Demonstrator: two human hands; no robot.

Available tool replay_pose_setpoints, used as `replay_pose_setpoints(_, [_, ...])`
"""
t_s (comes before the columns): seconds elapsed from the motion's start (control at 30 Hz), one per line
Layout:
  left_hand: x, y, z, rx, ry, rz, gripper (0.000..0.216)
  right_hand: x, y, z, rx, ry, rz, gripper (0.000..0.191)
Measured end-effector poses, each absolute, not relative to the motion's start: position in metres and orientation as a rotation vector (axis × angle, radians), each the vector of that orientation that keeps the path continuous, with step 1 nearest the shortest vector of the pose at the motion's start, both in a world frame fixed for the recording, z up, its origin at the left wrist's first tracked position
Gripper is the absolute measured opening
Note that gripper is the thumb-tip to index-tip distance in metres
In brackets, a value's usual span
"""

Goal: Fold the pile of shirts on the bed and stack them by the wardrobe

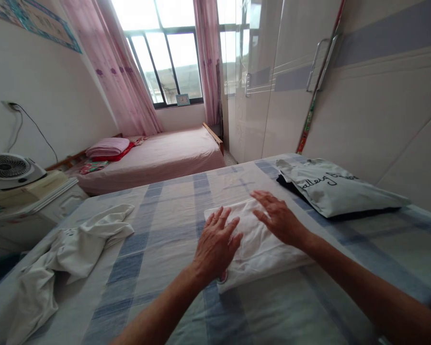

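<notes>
A folded white garment [258, 249] lies on the blue-and-white checked bed sheet [158, 239] in front of me. My left hand [217, 244] rests flat on its near left part, fingers spread. My right hand [278, 218] lies flat on its far right part, fingers stretched out. Neither hand grips anything.
A stack of folded clothes, grey lettered one on top [332, 189], sits at the right by the wardrobe [362, 96]. A crumpled white garment [68, 244] lies at the left. A fan [9, 170] stands on a cabinet at far left. A pink bed [158, 155] is beyond.
</notes>
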State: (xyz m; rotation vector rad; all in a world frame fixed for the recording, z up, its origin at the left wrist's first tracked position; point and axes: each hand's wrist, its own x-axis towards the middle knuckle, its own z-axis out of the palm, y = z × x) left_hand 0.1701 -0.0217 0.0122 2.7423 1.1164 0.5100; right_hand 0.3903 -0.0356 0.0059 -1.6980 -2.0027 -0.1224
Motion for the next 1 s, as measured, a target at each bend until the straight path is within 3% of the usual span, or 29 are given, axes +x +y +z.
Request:
replay_pose_setpoints(0.13, [0.167,-0.006,-0.013,2.709,1.185,0.421,0.06,0.376,-0.031,-0.015,-1.725,-2.259,-0.024,0.056])
replay_pose_setpoints(0.33, [0.164,-0.006,-0.029,2.672,1.206,0.407,0.062,0.423,-0.022,-0.038,-2.13,-1.982,-0.111,0.057])
replay_pose_setpoints(0.6, [0.14,-0.01,-0.012,2.525,1.268,0.454,0.045,0.421,-0.055,-0.003,-2.014,-1.893,-0.115,0.056])
replay_pose_setpoints(0.67, [0.124,-0.013,-0.01,2.541,1.262,0.438,0.05,0.413,-0.073,0.007,-1.899,-2.033,-0.072,0.051])
replay_pose_setpoints(0.8, [0.098,-0.017,-0.003,2.797,0.925,0.284,0.063,0.41,-0.101,0.012,-1.896,-2.218,0.082,0.051])
replay_pose_setpoints(1.0, [0.096,-0.011,0.009,3.292,0.335,0.33,0.036,0.431,-0.128,0.007,-1.918,-2.227,0.257,0.051])
